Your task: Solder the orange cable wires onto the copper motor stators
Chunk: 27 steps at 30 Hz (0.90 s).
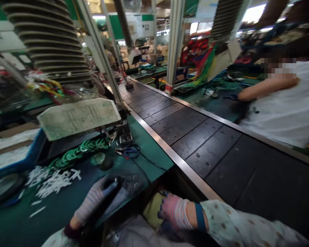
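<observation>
At bench's (156, 151) nr edge, bottom of view: 2 hands in striped gloves w/ dark blue fingertips. L hand (92, 200) is over the bench corner, fingers fwd, next to crumpled grey plastic (130, 187); dark stuff under the palm is too blurred to name, so can't tell if L grips anything. R hand (176, 210), pink-striped, is lower, off the bench, btwn its edge & the belt (193, 145). Fingers bent over a yellow item's (152, 209) R side, apparently touching; can't tell if it's clenched on it or just resting. Yellow item sits below bench level, above grey cloth (140, 233). Blue band (200, 217) on R wrist, then a dotted sleeve (229, 218).

On bench past L hand: small round pot (101, 161), blurry; just R of it a tool w/ blue & red handles (123, 151), nr a black cord (154, 165). Row of green coils (79, 151) farther L, loose pile of white strips (55, 183) in front of it, 2 strips apart from the pile. Far L: dark disc (5, 187), blue bin (36, 151) w/ white bits.

Belt, dark & slatted, runs diag. w/ metal rails (167, 147). Across it, 1 co-worker (280, 109), white top, arm over the opp. bench (208, 104).
</observation>
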Available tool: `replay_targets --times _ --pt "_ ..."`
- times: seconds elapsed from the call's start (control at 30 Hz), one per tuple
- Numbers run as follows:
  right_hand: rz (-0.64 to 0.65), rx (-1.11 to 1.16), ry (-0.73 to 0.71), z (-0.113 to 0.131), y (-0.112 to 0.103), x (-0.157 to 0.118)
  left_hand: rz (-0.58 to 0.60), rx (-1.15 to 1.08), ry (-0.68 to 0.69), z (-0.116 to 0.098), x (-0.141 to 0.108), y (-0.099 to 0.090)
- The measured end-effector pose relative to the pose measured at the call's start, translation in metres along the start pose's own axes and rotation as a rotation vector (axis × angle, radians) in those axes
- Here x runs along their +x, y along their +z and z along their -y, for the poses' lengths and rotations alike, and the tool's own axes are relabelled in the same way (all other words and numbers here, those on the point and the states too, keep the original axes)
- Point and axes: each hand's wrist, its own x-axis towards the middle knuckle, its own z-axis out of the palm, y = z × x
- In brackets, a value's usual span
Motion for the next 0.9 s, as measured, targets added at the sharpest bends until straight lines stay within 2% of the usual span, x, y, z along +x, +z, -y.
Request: replay_targets --times 0.1,0.27,0.37,0.5,0.67,0.8,0.9 --pt "0.013 0.038 0.012 0.003 0.006 -0.004 -0.013 -0.034 0.054 0.0 -0.001 0.015" --pt "0.081 0.102 -0.012 0.007 0.017 -0.012 -0.103 -0.012 0.117 0.019 -0.005 0.031" --pt "0.109 0.12 -0.01 0.005 0.023 -0.013 -0.107 -0.031 0.136 0.028 -0.009 0.036" --pt "0.043 0.175 -0.011 0.0 0.028 -0.016 -0.142 -0.031 0.156 0.032 -0.012 0.04" --pt "0.163 0.146 0.024 -0.003 0.031 -0.018 -0.16 -0.042 0.157 0.034 -0.014 0.044" --pt "0.17 0.085 -0.015 -0.015 0.057 -0.005 -0.154 -0.041 0.162 0.033 -0.015 0.045" --pt "0.05 0.035 -0.067 -0.03 0.088 0.011 -0.148 -0.046 0.171 0.033 -0.015 0.046"
